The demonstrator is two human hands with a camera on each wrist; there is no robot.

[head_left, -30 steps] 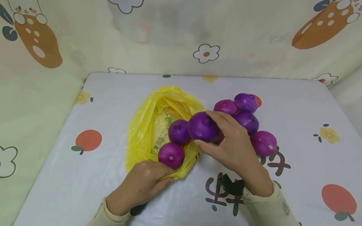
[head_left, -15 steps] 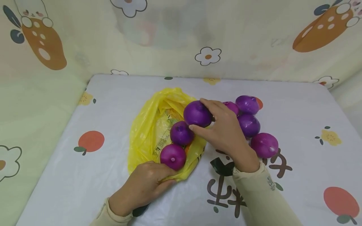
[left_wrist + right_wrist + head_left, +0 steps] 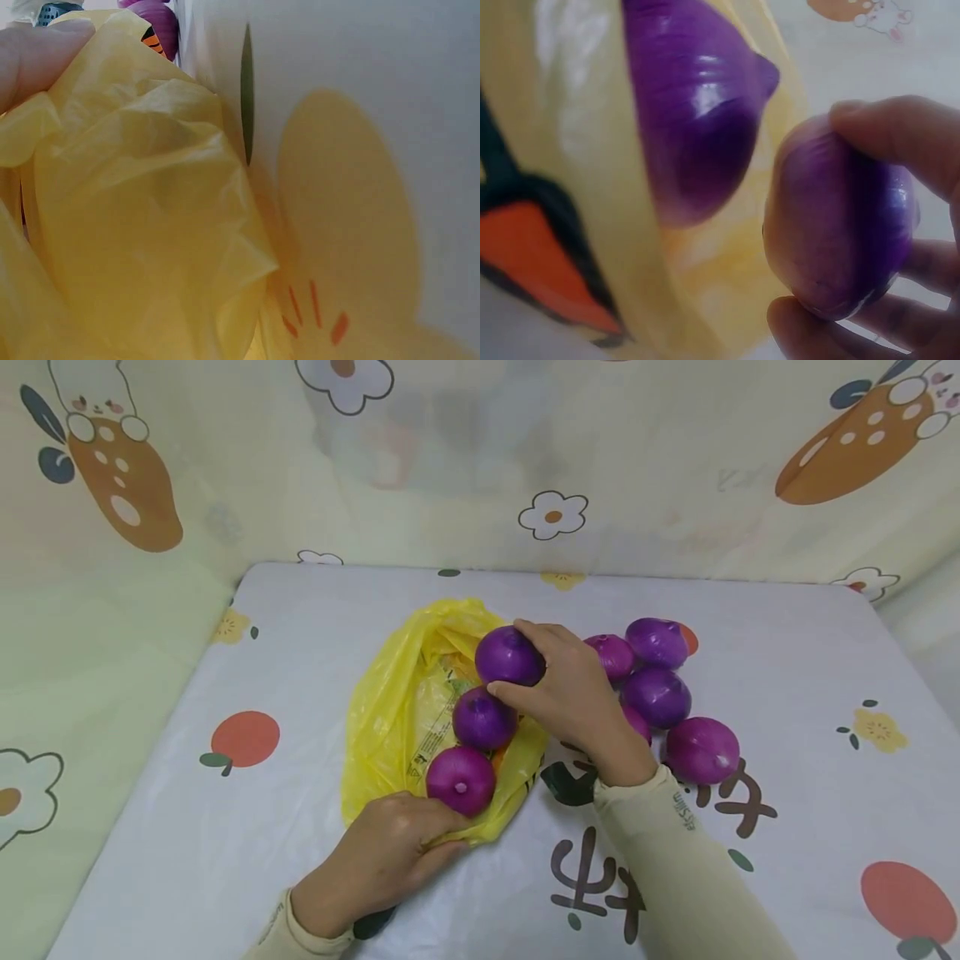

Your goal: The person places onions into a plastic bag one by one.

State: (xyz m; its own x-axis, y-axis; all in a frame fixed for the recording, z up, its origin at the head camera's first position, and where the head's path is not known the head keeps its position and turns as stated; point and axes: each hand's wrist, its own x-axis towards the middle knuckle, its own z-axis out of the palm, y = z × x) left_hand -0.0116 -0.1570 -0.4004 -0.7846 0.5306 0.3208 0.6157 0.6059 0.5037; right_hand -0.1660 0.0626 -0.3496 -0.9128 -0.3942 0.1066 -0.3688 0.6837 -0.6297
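Observation:
A yellow plastic bag (image 3: 382, 710) lies with its mouth spread in the middle of the table. My left hand (image 3: 386, 852) grips the bag's near edge between thumb and fingers; in the left wrist view the crumpled film (image 3: 150, 225) fills much of the picture. Two purple onions, one darker (image 3: 483, 720) and one pinker (image 3: 461, 782), rest in the bag. My right hand (image 3: 573, 689) holds another dark purple onion (image 3: 508, 656) over the bag's right side, thumb and fingers around it. The right wrist view shows this held onion (image 3: 840, 225) beside one inside the bag (image 3: 697, 112).
Several more purple onions sit in a group to the right, among them one at the back (image 3: 657, 642), one in the middle (image 3: 657, 697) and one at the front (image 3: 702, 751). A patterned white cloth (image 3: 795, 677) covers the table. A printed curtain (image 3: 450, 468) stands behind.
My right hand has carried its onion left and away from me, from the bag's right edge to over its opening. My left hand keeps its grip on the bag.

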